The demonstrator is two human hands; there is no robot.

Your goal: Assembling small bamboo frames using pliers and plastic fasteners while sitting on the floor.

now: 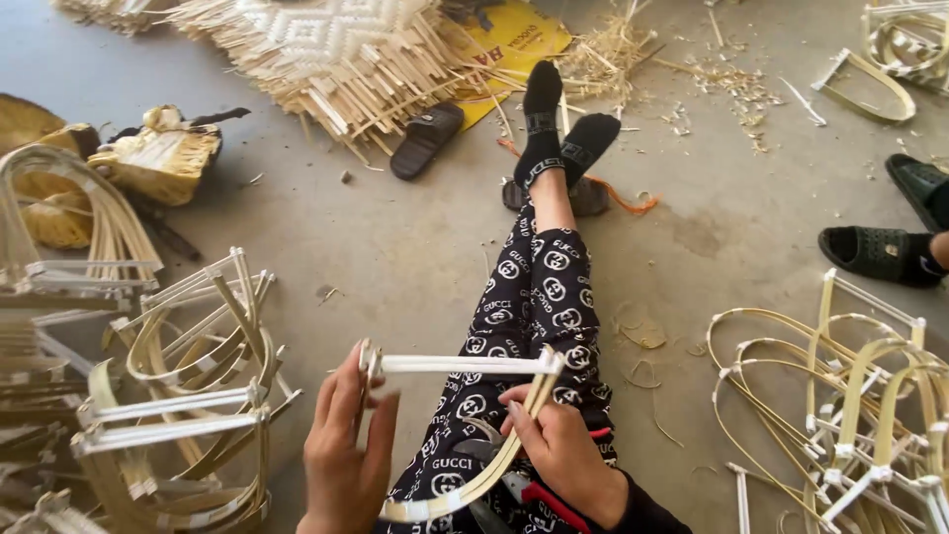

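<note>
Many finished bamboo frames (178, 396) are piled on the concrete floor (415, 257) at far left. Just right of them, the left hand (344, 455) closes its fingers around one end of a bamboo frame (465, 415), a white straight bar joined to a curved strip. The right hand (565, 455) grips the curved strip beside the bar's other end, above the person's lap in patterned trousers (539, 307). Red-handled pliers (529, 494) lie under that hand. More frames (840, 415) are heaped at far right.
</note>
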